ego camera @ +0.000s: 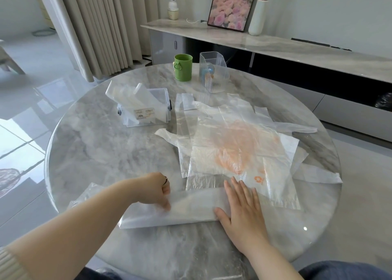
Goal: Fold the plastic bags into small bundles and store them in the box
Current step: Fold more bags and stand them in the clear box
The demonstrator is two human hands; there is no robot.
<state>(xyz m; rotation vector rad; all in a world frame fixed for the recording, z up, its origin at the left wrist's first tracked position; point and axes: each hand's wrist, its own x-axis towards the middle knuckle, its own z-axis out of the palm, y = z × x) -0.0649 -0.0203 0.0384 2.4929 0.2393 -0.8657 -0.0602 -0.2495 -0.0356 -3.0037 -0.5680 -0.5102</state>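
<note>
A white plastic bag [186, 207], folded into a long strip, lies across the near part of the round marble table [106, 152]. My left hand [157, 191] pinches the strip near its middle with curled fingers. My right hand [241, 207] lies flat on the strip's right end, fingers straight. Behind them a pile of flat plastic bags [237, 143], the top one with an orange print, is spread over the table's right half. A clear storage box [146, 109] with a label stands at the back left, with folded bags sticking up out of it.
A green mug [183, 67] and a ribbed clear holder [212, 75] stand at the table's far edge. Beyond are a marble sideboard [275, 44] with a picture, a white vase and a small camera, and curtains at the left.
</note>
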